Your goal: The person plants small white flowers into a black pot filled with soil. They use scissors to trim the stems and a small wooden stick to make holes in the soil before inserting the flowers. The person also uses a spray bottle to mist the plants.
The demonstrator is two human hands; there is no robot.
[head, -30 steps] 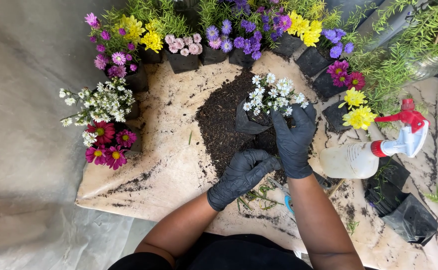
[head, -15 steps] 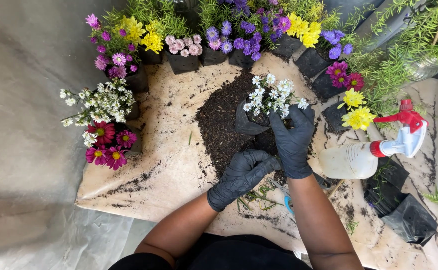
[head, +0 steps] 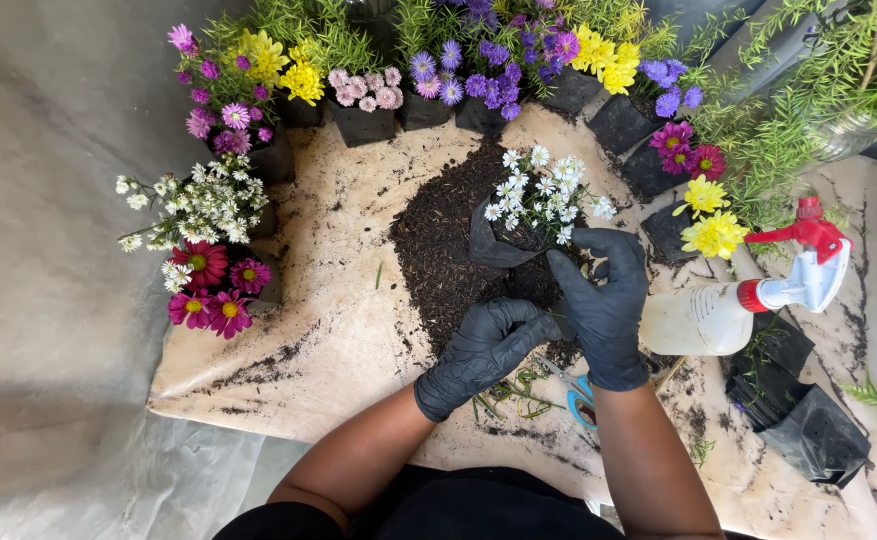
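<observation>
The fingers of the right hand, in a black glove, are spread and curled against the near side of a small black plant bag, pressing at its rim rather than closing round it; whether the thumb grips the plastic I cannot tell. The left hand, also gloved, lies just below and to the left, its fingers bent loosely into the dark soil at the foot of the bag, holding nothing that can be seen.

The bag with its white daisies sits directly ahead of both hands, away from the body, on the heap of soil in the middle of the pale, stained tabletop. The right hand is the nearer one and is touching it; the left is just beside it. The plant leans: its long axis runs from the bag's base at lower left up to the blooms at upper right, so the flowers point away from the person and a little to the right.

Under the right wrist a pair of blue-handled scissors lies among cut stems. To the right a spray bottle with a red trigger lies on its side, nozzle pointing right, with empty black bags beyond it. Potted flowers ring the far and left edges: pink daisies at left, purple asters and yellow blooms at the back.
</observation>
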